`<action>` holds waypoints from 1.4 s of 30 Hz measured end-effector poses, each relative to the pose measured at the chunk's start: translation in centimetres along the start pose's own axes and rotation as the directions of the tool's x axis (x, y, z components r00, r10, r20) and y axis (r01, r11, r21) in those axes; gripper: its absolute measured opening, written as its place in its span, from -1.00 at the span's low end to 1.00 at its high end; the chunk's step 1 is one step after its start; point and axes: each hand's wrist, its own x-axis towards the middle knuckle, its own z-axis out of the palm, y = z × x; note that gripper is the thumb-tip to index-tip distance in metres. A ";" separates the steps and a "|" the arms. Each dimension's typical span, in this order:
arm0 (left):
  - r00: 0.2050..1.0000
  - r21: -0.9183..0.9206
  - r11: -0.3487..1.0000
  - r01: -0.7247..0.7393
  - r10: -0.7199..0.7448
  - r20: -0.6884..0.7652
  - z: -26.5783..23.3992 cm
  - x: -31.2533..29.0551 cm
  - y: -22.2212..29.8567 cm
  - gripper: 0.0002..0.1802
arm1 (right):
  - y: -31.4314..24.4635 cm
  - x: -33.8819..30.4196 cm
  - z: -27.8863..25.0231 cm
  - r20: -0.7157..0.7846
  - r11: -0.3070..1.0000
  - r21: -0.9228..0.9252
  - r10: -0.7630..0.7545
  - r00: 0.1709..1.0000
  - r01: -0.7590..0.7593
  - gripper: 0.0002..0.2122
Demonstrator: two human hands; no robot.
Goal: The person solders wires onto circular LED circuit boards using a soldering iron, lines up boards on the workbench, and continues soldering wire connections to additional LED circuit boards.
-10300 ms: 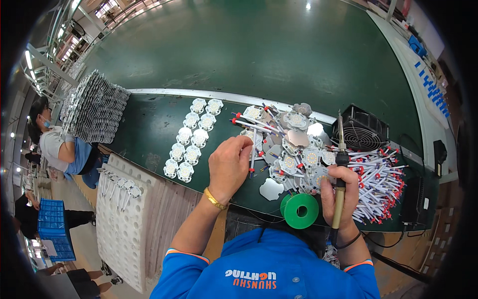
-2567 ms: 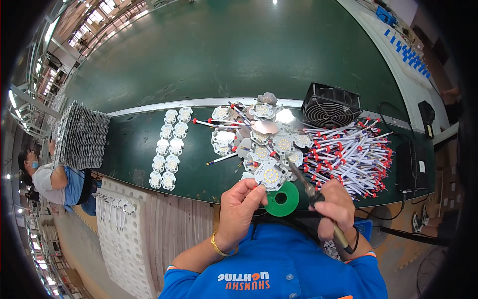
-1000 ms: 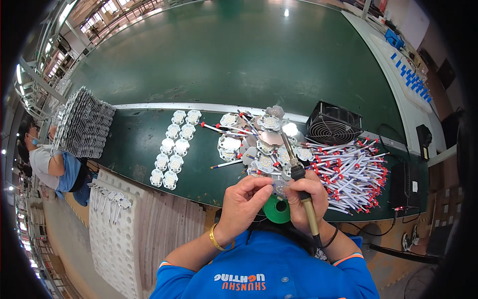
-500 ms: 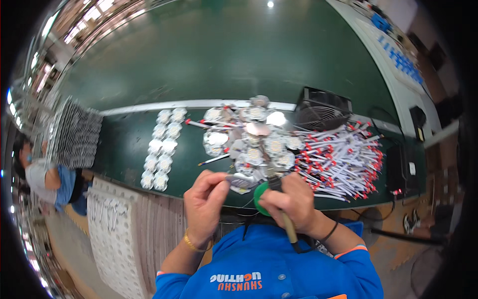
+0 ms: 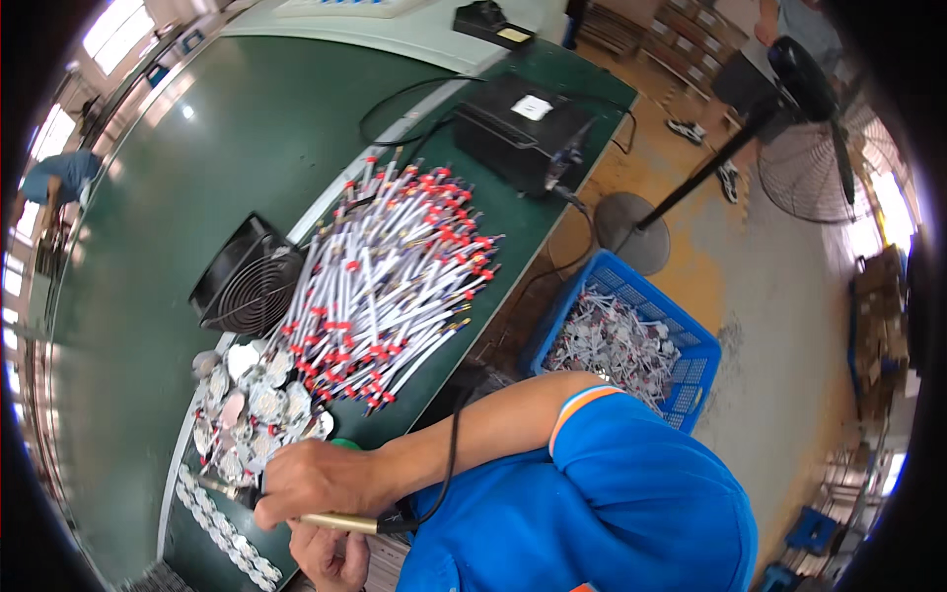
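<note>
My right hand is closed around a soldering iron. The iron's tan handle sticks out on one side and its metal tip points left, near a heap of round white LED boards. Just below, my left hand has its fingers curled; whatever they hold is hidden. A green round piece, mostly covered, shows behind my right wrist. Two neat rows of LED boards lie along the bench at lower left. Beyond the heap spreads a large pile of white wires with red ends.
A small black fan stands beside the wires. Farther back is a black box with cables. On the floor at right stand a blue basket full of wired pieces and a pedestal fan. A person's legs show behind it.
The view has swung to the right, bringing the basket and pedestal fan into sight. My left hand has dropped below my right. The soldering iron remains in my right hand.
</note>
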 end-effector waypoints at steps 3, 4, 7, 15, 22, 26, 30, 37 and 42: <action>0.998 0.004 0.999 0.051 -0.051 0.048 -0.2 -0.7 -0.1 -0.81 | -0.2 0.6 0.6 -0.066 0.997 0.067 -0.036 0.997 0.040 -0.80; 0.994 0.052 0.996 0.076 -0.080 0.073 -0.3 -0.2 0.8 -0.81 | -0.2 0.8 0.8 -0.068 0.994 0.096 -0.054 0.996 0.061 -0.79; 0.991 0.131 0.988 0.077 -0.091 0.100 -0.4 -0.1 1.2 -0.79 | -0.4 0.9 1.3 -0.117 0.990 0.107 -0.085 0.989 0.098 -0.79; 0.996 0.231 0.972 0.048 -0.064 0.061 -0.4 0.2 1.7 -0.76 | -1.0 2.0 -0.4 0.003 0.990 0.054 -0.131 0.991 0.130 -0.87; 0.994 0.004 0.994 0.110 -0.110 -0.005 -0.9 0.7 2.9 -0.88 | -1.5 2.5 -1.5 0.117 0.997 0.075 -0.021 0.993 0.012 -0.71; 0.952 -0.364 0.892 0.269 -0.303 -0.038 -1.5 -0.6 2.3 -0.89 | -0.9 2.4 -1.4 0.164 0.993 0.121 -0.026 0.986 0.006 -0.70; 0.864 -0.552 0.806 0.214 -0.419 -0.278 -1.5 -0.8 2.3 -0.89 | -1.0 2.6 -1.8 0.111 0.990 0.137 -0.041 0.993 0.025 -0.71; 0.595 -0.802 0.568 0.184 -0.714 -0.369 -1.2 0.2 1.3 -0.82 | -1.0 2.6 -1.7 0.119 0.992 0.126 -0.008 0.993 -0.007 -0.81; 0.534 -0.752 0.603 0.266 -0.742 -0.405 -1.1 0.9 1.2 -0.80 | -1.0 2.5 -2.0 0.135 0.985 0.158 0.042 0.990 -0.064 -0.81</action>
